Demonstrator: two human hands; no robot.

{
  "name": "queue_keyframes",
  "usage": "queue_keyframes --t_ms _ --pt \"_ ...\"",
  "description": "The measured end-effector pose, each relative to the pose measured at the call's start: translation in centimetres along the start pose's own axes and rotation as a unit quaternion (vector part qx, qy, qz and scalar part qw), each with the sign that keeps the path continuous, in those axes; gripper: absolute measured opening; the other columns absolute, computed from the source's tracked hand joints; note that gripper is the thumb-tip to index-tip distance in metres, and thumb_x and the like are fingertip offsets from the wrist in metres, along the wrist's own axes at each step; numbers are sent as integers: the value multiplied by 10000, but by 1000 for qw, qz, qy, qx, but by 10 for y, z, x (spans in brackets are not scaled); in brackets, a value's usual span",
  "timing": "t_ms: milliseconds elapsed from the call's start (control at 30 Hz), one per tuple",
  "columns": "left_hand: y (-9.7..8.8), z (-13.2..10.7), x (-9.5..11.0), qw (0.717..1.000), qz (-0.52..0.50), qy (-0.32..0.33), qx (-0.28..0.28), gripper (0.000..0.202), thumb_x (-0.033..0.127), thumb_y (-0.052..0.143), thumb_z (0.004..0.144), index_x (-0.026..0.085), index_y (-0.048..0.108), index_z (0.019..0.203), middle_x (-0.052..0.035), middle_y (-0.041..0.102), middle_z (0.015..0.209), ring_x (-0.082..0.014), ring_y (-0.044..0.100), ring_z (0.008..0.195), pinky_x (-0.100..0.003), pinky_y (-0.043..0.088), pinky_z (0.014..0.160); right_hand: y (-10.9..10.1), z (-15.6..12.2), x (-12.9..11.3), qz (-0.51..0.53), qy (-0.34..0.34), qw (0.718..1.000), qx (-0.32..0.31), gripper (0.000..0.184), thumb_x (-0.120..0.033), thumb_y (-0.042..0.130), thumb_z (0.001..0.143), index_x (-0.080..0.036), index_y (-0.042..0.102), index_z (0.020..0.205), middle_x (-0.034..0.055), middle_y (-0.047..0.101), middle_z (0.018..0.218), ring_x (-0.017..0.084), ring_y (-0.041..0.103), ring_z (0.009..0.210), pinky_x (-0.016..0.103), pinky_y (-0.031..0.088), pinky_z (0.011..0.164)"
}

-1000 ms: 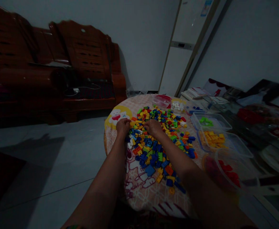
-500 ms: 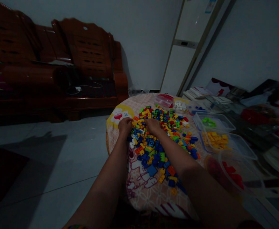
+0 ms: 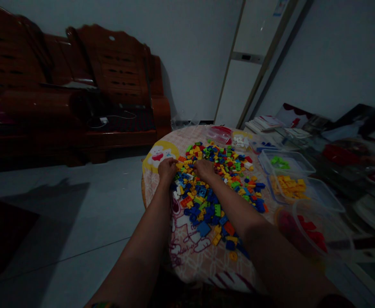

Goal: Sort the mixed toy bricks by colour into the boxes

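A wide heap of mixed toy building bricks (image 3: 208,209) in blue, yellow, green, red, orange and white covers the middle of a round table with a patterned tablecloth (image 3: 200,269). At the heap's left edge is my left hand (image 3: 167,171), its fingers curled together next to some yellow and orange bricks. My right hand (image 3: 205,170) reaches into the upper part of the heap, fingers bent down and pressed together. The dim light and the backs of my hands hide what either one holds, if anything.
Along the table's right side stand clear plastic boxes of sorted bricks: green bricks (image 3: 280,162), yellow bricks (image 3: 290,187) and red bricks (image 3: 312,233). White bricks (image 3: 240,142) lie in a container at the back. A wooden sofa (image 3: 120,81) stands beyond, at the left.
Both hands keep nearly the same place and closed shape; my right hand has shifted very slightly left. The whole view has moved a little.
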State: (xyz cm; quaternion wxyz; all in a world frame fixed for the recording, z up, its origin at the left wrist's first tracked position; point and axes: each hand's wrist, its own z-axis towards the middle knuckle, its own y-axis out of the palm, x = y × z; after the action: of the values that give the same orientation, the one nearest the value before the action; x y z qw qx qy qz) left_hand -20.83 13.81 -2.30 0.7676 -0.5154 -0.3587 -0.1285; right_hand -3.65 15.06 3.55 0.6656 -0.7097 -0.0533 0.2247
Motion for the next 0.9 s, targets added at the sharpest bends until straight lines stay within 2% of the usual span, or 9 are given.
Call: queue_keyframes --t_ms 133,267,433,500,533,633,700,800,900 --pt "0 -1 0 1000 -14 -2 4 355 128 505 785 211 778 995 -38 751 1102 -221 666 1070 -312 495 953 0 6 4 95 21 995 24 85 -126 680 767 -136 752 809 169 760 1034 310 680 1107 364 521 927" --pt "1 -1 0 1000 -27 -5 12 337 144 506 801 212 780 985 -41 743 1116 -220 662 1075 -311 488 961 -6 0 26 247 24 967 58 145 -225 616 844 -146 685 744 75 746 713 204 739 732 268 582 665" --pt "1 -1 0 1000 -18 -10 8 324 155 510 803 210 781 973 -48 739 1124 -230 660 1077 -319 491 959 -13 -16 53 446 -13 886 125 280 -433 504 928 -181 624 898 29 721 678 140 698 594 219 572 542" --pt "1 -1 1 1000 -18 -9 4 332 147 510 796 202 778 984 -51 741 1123 -233 660 1083 -321 493 959 -14 -18 56 528 -33 838 131 363 -529 507 908 -183 618 912 33 713 681 142 685 577 208 538 490" --pt "0 -1 1 1000 -20 -8 4 341 137 507 790 199 776 991 -50 742 1122 -231 660 1087 -319 493 960 -14 -17 55 538 -34 833 121 393 -557 512 896 -179 622 902 35 707 673 138 666 547 199 506 452" --pt "0 -1 1 1000 -26 -5 3 357 116 501 781 194 772 998 -47 745 1114 -221 660 1094 -304 490 964 -10 -12 46 443 -2 894 69 381 -514 546 880 -158 658 805 28 681 609 112 569 425 189 410 381" --pt "0 -1 1 1000 -26 -6 3 353 114 499 779 194 774 985 -50 744 1116 -222 661 1094 -305 492 966 -4 -9 35 361 15 931 46 304 -407 605 847 -145 697 725 24 675 576 117 565 427 205 432 425" --pt "1 -1 0 1000 -23 -5 5 342 129 498 790 190 776 980 -59 742 1120 -228 665 1081 -318 495 964 6 -7 17 269 10 963 28 134 -221 663 761 -162 769 705 38 747 694 177 693 657 244 522 641" --pt "0 -2 0 1000 -19 -7 7 334 148 495 808 194 776 982 -61 743 1112 -231 666 1077 -324 495 963 11 -7 3 175 4 984 16 196 -150 643 755 -229 815 807 37 792 934 222 716 949 274 515 843"
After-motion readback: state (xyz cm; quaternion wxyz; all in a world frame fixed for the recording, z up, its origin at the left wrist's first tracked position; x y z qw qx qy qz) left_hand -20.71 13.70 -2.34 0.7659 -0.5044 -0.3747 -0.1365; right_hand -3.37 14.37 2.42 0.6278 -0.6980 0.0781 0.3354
